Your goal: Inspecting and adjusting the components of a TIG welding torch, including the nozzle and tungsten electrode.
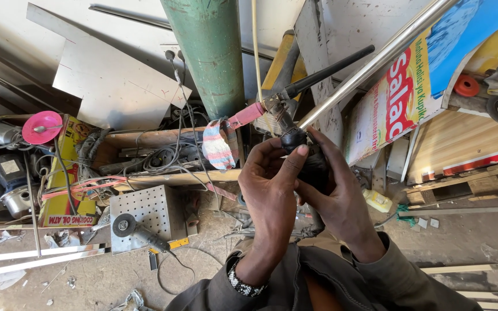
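Note:
Both my hands wrap a black welding torch handle (pixel 312 164) held up in front of me. My left hand (pixel 269 193) grips it from the left with the thumb pressed on top near the head. My right hand (pixel 341 198) cups the handle from the right and below. The torch head (pixel 278 103) carries a pink nozzle (pixel 246 115) pointing left and a black rod (pixel 329 70) slanting up to the right. A shiny steel tube (pixel 376 60) runs diagonally just behind the torch.
A green gas cylinder (pixel 208 52) stands ahead. A wooden box of cables (pixel 162 155), a perforated metal plate (pixel 145 213), an angle grinder (pixel 136 230), a pink disc (pixel 41 126) and sheet metal (pixel 110 80) lie left. Printed boards (pixel 410 92) and a pallet (pixel 474 184) sit right.

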